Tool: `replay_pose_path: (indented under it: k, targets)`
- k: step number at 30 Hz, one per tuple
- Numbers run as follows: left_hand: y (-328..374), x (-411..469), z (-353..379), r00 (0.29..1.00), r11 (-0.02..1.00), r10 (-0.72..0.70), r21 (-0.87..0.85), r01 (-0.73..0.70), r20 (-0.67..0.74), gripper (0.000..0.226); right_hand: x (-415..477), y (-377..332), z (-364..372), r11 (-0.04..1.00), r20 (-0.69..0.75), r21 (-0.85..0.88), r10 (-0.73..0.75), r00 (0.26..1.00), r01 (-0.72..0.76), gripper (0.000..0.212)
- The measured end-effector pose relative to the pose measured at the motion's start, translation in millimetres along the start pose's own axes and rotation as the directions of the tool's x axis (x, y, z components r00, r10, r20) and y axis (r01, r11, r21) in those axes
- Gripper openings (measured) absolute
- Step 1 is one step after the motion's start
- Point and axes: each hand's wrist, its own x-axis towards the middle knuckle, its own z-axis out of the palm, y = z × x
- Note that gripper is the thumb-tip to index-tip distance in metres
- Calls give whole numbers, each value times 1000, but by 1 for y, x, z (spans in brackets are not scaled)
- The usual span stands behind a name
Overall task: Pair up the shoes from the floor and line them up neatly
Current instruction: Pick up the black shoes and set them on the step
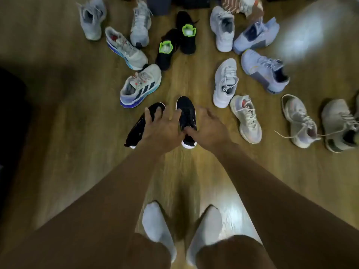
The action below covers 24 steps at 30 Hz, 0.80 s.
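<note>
bare wooden floor (58, 133) lies open along the left side, and between the black pair and the socked feet (155, 222). left black sneaker (136, 131), white-soled, is tilted, toe away. left grip (163, 131) curls its fingers over the upper. just beside it, right black sneaker (187, 111) sits upright. right grip (210, 131) sets its thumb on the shoe, fingers arched; whether it has hold cannot be told. cream sneaker (246, 121) lies near, to the right.

It looked like a home. Scattered over glossy brown wood-plank flooring (58, 123) lay grey, white and black fabric trainers (225, 82), near pale grey socked feet (155, 222).
</note>
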Motion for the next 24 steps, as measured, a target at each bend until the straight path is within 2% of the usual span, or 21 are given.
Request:
replay_pose_path:
  k: [3,4,8,11,14,16,19,21,24]
  targets:
    - [-19,58,73,1000,999,27,17,-27,5,72,68,32,55,993,6,47,106,994,-107,78]
    - [-26,75,97,1000,1000,21,2,-21,11,74,88,42,72,988,48,44,147,988,-149,80]
    - [-39,136,173,1000,992,-6,-127,10,30,75,153,74,143,983,114,-80,172,979,-164,88]
    - [-41,162,211,993,997,19,-73,-11,116,81,179,89,184,970,115,-143,214,970,-197,93]
    - [-32,179,226,991,974,-4,-224,34,131,44,192,97,200,957,74,-114,277,958,-268,93]
    - [-22,183,230,995,954,-32,-294,57,91,32,198,103,202,957,42,-71,286,957,-282,93]
    - [-15,177,242,993,903,-113,-413,119,40,30,199,111,200,963,12,67,260,966,-260,90]
    - [-9,173,248,985,822,-164,-546,162,46,38,197,116,194,950,-10,183,259,966,-253,85]
    - [1,170,250,988,747,-156,-653,129,17,50,193,123,182,889,1,369,290,957,-270,68]
